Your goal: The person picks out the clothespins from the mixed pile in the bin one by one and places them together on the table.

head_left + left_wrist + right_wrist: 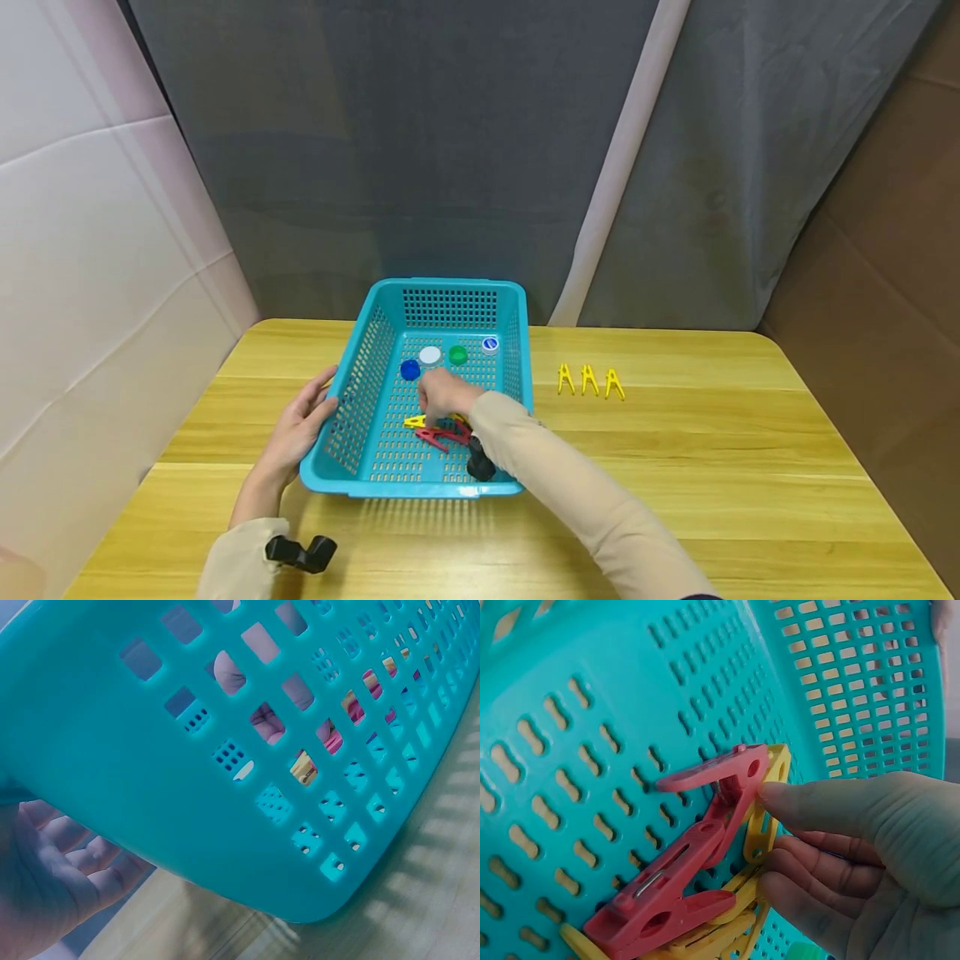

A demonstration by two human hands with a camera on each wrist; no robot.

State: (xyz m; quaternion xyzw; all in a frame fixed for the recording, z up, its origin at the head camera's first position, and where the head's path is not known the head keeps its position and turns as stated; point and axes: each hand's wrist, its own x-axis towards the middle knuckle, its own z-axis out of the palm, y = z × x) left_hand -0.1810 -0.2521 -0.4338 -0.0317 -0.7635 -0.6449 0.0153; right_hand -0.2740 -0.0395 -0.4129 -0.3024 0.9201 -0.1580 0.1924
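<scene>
A blue basket (401, 487) sits on the tabletop (720, 467), left of the middle, its far end close to the grey cloth (450, 167). The left hand (292, 433) holds the basket by its left rim, thumb at the edge and the other fingers loosely bent just below the lip, outside the wall. The right hand (444, 395) reaches in over the right side, wrist above the clips in the near half. Its thumb rests against a yellow clip (757, 834), with the fingers curved in on the other side; whether they actually pinch it cannot be told, as thumb and fingers cover part of it. Left of that hand in the right wrist view, two red clips (660, 892) lie one against the other, the upper touching the yellow clip and the lower resting over more yellow clips. In the far half of the basket four caps lie well apart from the red clips: a blue cap (409, 370) at the left, then a white cap (431, 356), a green cap (458, 355) and, farthest right, a blue-and-white cap (490, 345). On the tabletop right of the basket, three loose clips (589, 380), also yellow, lie side by side in a row, narrow ends far and legs near. Each wrist carries a black mount (302, 553).
</scene>
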